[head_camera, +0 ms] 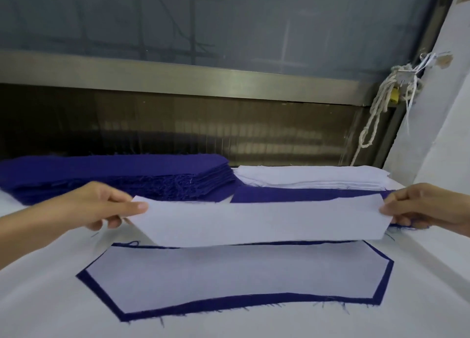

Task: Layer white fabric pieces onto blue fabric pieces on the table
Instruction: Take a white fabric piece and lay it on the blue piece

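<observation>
A table covered in plain white cloth (50,299) stood against a grey glass window pane (229,19) with a dull metal sill (178,75). A pale wall (445,108) rose at the right, with a knotted white rope (376,113) hanging in the corner. At the far edge a stack of dark blue fabric pieces (114,169) lay just beside a lower stack of white fabric pieces (312,176). The left hand (96,205) and right hand (417,208) each pinched one end of a long white fabric piece (254,220) between thumb and curled fingers. They held it stretched over a single blue fabric piece (279,194); whether the two touched could not be told. Nearer, a white hexagonal piece (229,279) lay flat on a larger blue piece (254,300), whose frayed edge showed as a border. White covering stretched out to the left and in front of that pair.
</observation>
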### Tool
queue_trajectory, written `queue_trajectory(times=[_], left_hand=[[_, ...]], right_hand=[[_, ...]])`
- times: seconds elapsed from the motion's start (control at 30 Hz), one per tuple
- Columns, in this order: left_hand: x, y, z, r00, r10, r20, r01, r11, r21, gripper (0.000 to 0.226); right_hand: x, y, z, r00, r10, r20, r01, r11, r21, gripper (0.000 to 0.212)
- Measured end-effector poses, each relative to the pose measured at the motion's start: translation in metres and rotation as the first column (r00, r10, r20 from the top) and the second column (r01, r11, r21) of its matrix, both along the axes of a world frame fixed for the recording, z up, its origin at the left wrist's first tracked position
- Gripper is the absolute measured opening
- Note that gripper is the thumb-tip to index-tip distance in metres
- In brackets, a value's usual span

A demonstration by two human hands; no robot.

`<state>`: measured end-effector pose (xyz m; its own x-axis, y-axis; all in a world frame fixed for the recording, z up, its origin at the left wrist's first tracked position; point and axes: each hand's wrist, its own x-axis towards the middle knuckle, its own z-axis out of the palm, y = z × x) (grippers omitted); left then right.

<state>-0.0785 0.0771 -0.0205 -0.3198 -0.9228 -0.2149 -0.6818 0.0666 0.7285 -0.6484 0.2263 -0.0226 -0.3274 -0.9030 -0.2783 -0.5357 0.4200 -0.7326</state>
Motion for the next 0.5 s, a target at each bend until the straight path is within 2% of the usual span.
queue_trajectory(times=[0.23, 0.37, 0.5], left_hand=[[0.051, 0.024, -0.026, 0.997, 0.018, 0.074, -0.027, 0.992, 0.125, 0.059], [0.062, 0.023, -0.042, 1.000, 0.014, 0.028, -0.017, 0.994, 0.106, 0.077], [0.065, 0.020, -0.050, 1.000, 0.002, 0.031, -0.004, 0.996, 0.087, 0.072]], right_hand=[[0.019, 0.008, -0.019, 0.976, 0.211, 0.057, -0.216, 0.968, 0.126, 0.049], [0.018, 0.008, -0.028, 0.971, 0.236, 0.029, -0.237, 0.957, 0.166, 0.048], [0.009, 0.006, -0.037, 0.975, 0.224, 0.010, -0.221, 0.953, 0.207, 0.048]])
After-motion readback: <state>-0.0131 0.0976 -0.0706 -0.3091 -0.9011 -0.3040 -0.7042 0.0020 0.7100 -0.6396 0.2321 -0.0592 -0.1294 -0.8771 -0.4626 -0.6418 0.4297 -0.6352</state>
